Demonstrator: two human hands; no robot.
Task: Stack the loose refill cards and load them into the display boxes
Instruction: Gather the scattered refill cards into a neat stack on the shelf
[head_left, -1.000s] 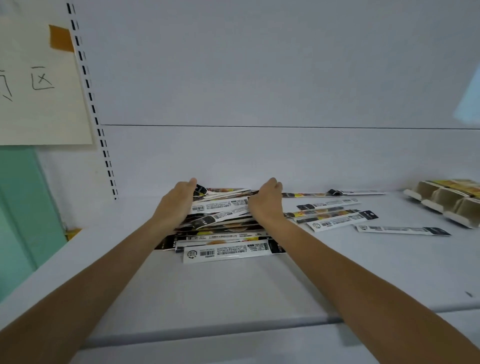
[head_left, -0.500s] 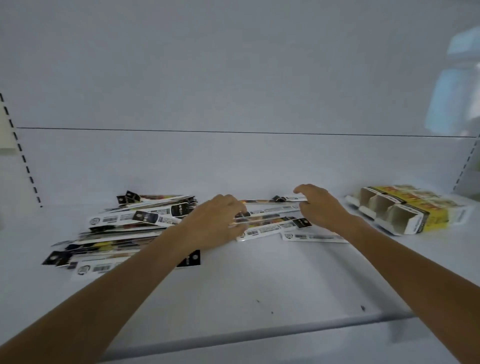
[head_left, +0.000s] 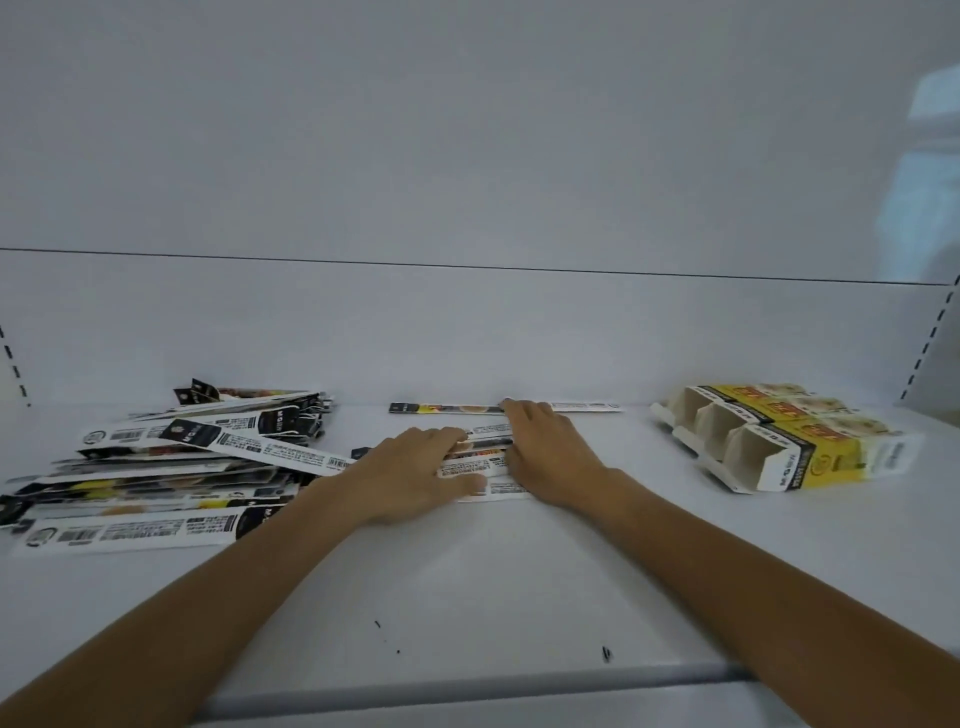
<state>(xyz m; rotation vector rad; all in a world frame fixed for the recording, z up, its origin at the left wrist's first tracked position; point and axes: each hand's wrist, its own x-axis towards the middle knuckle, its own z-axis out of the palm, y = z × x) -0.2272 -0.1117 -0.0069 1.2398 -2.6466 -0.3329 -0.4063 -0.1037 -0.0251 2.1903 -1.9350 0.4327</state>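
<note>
A big untidy pile of long black-and-white refill cards (head_left: 176, 467) lies at the left of the white shelf. In the middle, a small group of loose refill cards (head_left: 480, 460) lies flat, with my left hand (head_left: 415, 475) pressing on its left end and my right hand (head_left: 545, 457) on its right end, the fingers spread flat over the cards. Behind them, one single card (head_left: 447, 409) lies along the back wall. At the right lie the yellow display boxes (head_left: 779, 447), on their sides with their open cardboard compartments facing left.
The white shelf (head_left: 493, 582) has a back wall close behind the cards and a rounded front edge (head_left: 467, 686). Slotted uprights run down the far left (head_left: 15, 369) and far right (head_left: 930, 343). A few dark specks mark the front of the shelf.
My view has swung right, away from the big pile. Both hands left that pile and moved right onto the small group of cards, drawing closer together over it.
</note>
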